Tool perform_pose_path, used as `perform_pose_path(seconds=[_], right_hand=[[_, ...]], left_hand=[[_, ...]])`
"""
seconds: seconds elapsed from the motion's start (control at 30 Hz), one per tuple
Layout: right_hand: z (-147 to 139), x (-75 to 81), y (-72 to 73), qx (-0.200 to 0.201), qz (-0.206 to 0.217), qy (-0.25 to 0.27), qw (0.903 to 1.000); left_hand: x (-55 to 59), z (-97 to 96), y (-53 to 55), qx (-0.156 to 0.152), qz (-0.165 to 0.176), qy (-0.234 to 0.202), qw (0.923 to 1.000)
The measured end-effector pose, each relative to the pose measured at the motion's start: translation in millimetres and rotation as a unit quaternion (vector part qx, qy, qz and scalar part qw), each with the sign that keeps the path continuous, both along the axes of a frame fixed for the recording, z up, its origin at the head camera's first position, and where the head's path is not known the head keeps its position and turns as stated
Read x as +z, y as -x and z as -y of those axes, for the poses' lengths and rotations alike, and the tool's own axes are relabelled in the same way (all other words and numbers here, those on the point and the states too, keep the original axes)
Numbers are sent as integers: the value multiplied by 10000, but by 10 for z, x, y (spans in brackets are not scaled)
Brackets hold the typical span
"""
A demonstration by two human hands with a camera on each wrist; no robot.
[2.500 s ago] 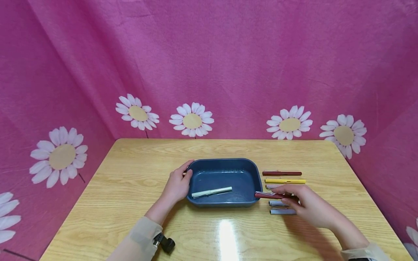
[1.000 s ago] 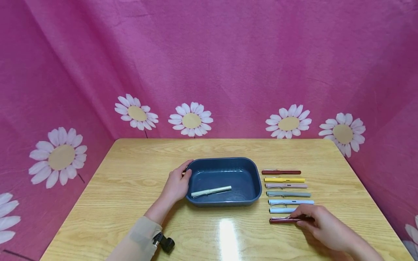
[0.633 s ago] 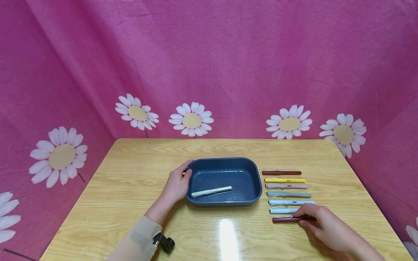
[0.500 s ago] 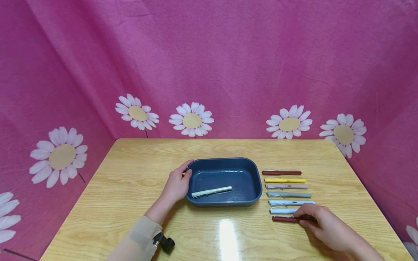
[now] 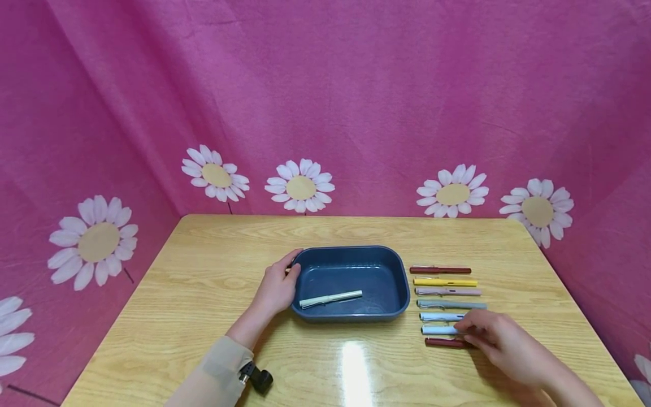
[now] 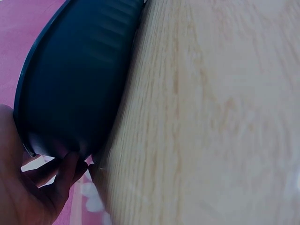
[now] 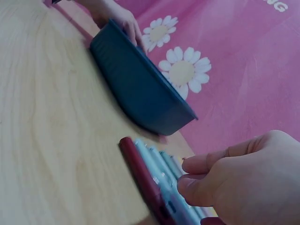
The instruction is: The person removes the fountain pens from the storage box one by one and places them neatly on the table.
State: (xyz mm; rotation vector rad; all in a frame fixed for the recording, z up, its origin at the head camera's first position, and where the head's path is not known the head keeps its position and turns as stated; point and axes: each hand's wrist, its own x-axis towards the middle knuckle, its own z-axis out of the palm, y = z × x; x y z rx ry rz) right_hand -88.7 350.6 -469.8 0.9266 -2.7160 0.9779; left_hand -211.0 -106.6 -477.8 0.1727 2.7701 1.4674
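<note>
My left hand (image 5: 274,289) grips the left end of a deep dark blue tray (image 5: 402,282), thumb at the rim and fingers against the outer wall in the left wrist view. A pale green pen (image 5: 330,298) lies inside the tray. Right of it, several capped pens lie in a column: dark red (image 5: 440,270), yellow (image 5: 445,282), pink (image 5: 447,291), grey (image 5: 451,304), two light blue pens (image 5: 438,330) and a front dark red pen (image 5: 441,342). My right hand (image 5: 503,345) hovers over the right ends of the front pens, thumb and forefinger bent, holding nothing visible.
The wooden table (image 5: 213,249) carries everything. A pink cloth (image 5: 356,113) with daisies hangs behind it and at both sides. A small black device (image 5: 260,380) sits at the left wrist.
My right hand carried the dark red pen from beside the tray to the front of the column, laid it down, let go and rose slightly. The left hand stayed on the tray.
</note>
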Motion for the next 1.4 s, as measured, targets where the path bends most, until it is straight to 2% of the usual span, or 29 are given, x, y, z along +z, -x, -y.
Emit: perform_pose_path(seconds=[0.17, 0.3, 0.43, 0.6, 0.83, 1.07, 1.4], right_hand=[[123, 149, 103, -5, -288, -106, 9995], [263, 268, 203, 182, -368, -15, 9992], [400, 391, 292, 292, -248, 29, 9993], [560, 493, 387, 206, -44, 27, 9998], [774, 559, 508, 246, 456, 148, 9985], [991, 556, 645, 522, 494, 333, 9969], [1281, 500, 813, 616, 951, 319, 9931]], left_hand=[[11, 5, -10, -11, -7, 5, 10000], [16, 4, -12, -19, -13, 1, 10000], [22, -5, -9, -14, 9, 14, 10000], [40, -14, -17, -21, 39, 9, 10000], [38, -11, -11, -22, 52, 11, 10000], [35, -6, -16, -10, 50, 11, 10000], [31, -5, -21, -23, 70, -5, 10000]])
